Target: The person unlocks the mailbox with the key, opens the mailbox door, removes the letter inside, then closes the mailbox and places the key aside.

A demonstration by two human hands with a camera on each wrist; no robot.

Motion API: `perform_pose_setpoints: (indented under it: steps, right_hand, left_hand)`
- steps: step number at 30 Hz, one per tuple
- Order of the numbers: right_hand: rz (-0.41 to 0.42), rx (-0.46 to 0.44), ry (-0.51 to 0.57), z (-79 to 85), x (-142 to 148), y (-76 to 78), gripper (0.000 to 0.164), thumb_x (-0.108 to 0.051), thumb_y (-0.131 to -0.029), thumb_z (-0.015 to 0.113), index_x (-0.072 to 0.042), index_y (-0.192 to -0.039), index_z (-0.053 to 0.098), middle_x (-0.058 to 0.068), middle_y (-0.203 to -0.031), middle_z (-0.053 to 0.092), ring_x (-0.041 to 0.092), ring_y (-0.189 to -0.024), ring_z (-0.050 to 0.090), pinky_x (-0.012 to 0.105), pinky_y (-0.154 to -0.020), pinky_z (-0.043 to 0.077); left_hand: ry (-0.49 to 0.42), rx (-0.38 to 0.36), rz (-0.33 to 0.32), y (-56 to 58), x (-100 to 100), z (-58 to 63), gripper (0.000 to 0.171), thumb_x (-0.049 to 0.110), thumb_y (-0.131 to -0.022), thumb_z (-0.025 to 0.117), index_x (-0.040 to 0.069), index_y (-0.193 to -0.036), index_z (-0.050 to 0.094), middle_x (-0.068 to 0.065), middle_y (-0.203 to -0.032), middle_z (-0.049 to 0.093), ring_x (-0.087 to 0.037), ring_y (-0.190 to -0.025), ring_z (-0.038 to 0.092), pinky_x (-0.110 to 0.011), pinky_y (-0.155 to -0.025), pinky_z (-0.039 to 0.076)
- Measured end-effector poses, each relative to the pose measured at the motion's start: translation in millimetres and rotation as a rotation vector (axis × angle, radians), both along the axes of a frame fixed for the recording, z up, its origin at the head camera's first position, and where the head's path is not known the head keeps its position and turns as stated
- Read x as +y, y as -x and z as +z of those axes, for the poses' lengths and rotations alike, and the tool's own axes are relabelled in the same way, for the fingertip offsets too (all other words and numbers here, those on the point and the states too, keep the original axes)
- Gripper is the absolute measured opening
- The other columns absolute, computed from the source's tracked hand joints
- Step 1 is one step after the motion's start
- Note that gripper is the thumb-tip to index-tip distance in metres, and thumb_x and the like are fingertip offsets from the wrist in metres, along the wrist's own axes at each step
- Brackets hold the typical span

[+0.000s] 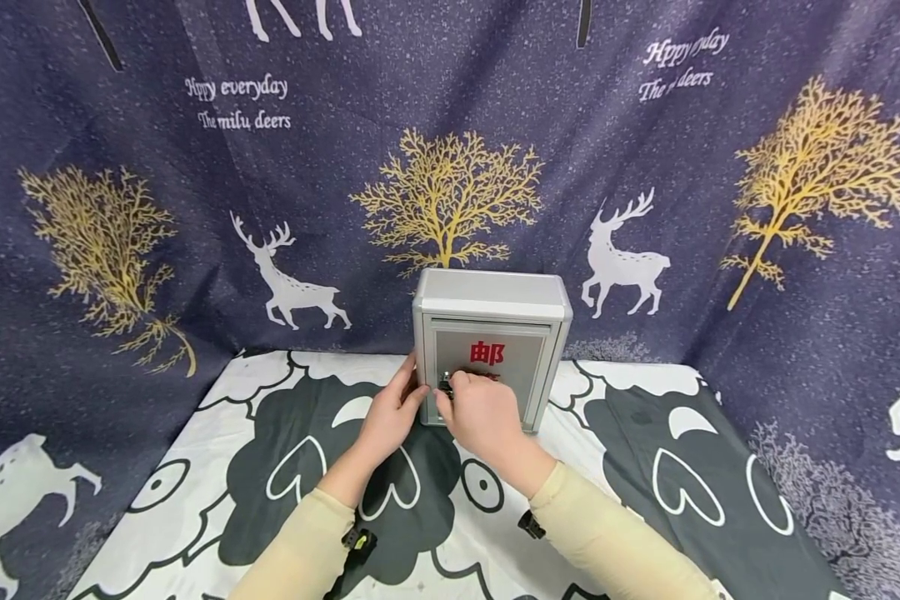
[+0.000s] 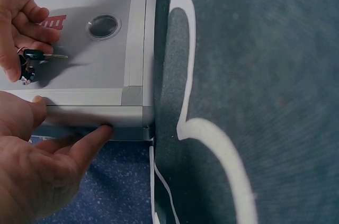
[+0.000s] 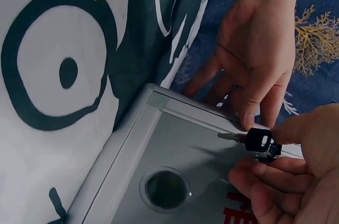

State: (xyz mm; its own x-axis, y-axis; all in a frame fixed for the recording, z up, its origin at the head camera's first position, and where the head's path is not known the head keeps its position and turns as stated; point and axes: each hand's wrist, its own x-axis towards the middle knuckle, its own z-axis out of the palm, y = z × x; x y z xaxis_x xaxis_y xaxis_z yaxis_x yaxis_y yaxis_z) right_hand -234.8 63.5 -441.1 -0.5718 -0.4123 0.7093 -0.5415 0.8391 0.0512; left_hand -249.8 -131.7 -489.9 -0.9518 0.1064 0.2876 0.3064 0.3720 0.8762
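A silver metal mailbox (image 1: pixel 492 321) with a red character on its door stands upright on the patterned cloth. My left hand (image 1: pixel 412 387) rests against the box's left side (image 2: pixel 95 115), thumb on the front edge and fingers straight along the side. In front of the door, my right hand (image 1: pixel 450 393) pinches a small key with a black head (image 3: pixel 254 140), and more keys hang from its ring. The key's blade (image 2: pixel 57 55) hovers over the door, a short way from the round lock (image 2: pixel 104 26) and not in it. In the right wrist view the lock (image 3: pixel 166 188) shows as a dark round hole.
A black-and-white sheep-pattern cloth (image 1: pixel 645 467) covers the table. A dark blue curtain with gold trees and white deer (image 1: pixel 450 192) hangs close behind the box and down both sides. Bare cloth lies to the left and right of the box.
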Motion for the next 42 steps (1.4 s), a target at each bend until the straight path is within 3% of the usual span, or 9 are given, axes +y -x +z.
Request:
perform_pose_setpoints:
  steps: [14, 26, 33, 42]
  right_hand:
    - [-0.006, 0.052, 0.061, -10.6, -8.2, -1.9, 0.037, -0.026, -0.099, 0.087, -0.009, -0.075, 0.064, 0.002, -0.058, 0.055, 0.020, -0.045, 0.055, 0.033, -0.037, 0.043]
    - [0.053, -0.308, 0.315, -7.1, -9.4, -5.1, 0.021, -0.020, -0.108, 0.071, -0.003, -0.098, 0.080, 0.005, -0.076, 0.074, 0.019, -0.058, 0.065, 0.036, -0.050, 0.054]
    - [0.083, -0.403, 0.397, -10.1, -7.0, -3.9, 0.020, -0.020, -0.109, 0.070, -0.003, -0.102, 0.080, 0.003, -0.082, 0.076, 0.015, -0.065, 0.068, 0.033, -0.059, 0.057]
    - [0.106, -0.478, 0.427, -9.4, -3.4, -7.7, 0.021, -0.021, -0.110, 0.069, -0.004, -0.107, 0.081, 0.001, -0.085, 0.077, 0.013, -0.069, 0.069, 0.033, -0.065, 0.058]
  left_hand:
    - [0.012, 0.008, 0.013, 1.0, 0.7, 0.6, 0.069, 0.024, -0.117, 0.063, 0.029, -0.178, 0.032, -0.020, -0.157, 0.063, -0.035, -0.145, 0.062, -0.054, -0.116, 0.054]
    - [0.019, 0.039, 0.018, 1.2, -0.8, -1.2, 0.070, 0.021, -0.116, 0.066, 0.025, -0.178, 0.033, -0.022, -0.154, 0.065, -0.037, -0.143, 0.063, -0.055, -0.114, 0.055]
    - [-0.002, -0.009, 0.001, 2.6, -2.9, -0.3, 0.067, 0.024, -0.117, 0.063, 0.029, -0.178, 0.034, -0.019, -0.159, 0.062, -0.034, -0.146, 0.061, -0.055, -0.116, 0.054]
    - [-0.103, -0.026, -0.063, 5.0, -8.7, -5.0, 0.066, 0.023, -0.117, 0.064, 0.028, -0.177, 0.037, -0.017, -0.162, 0.058, -0.033, -0.150, 0.057, -0.052, -0.118, 0.052]
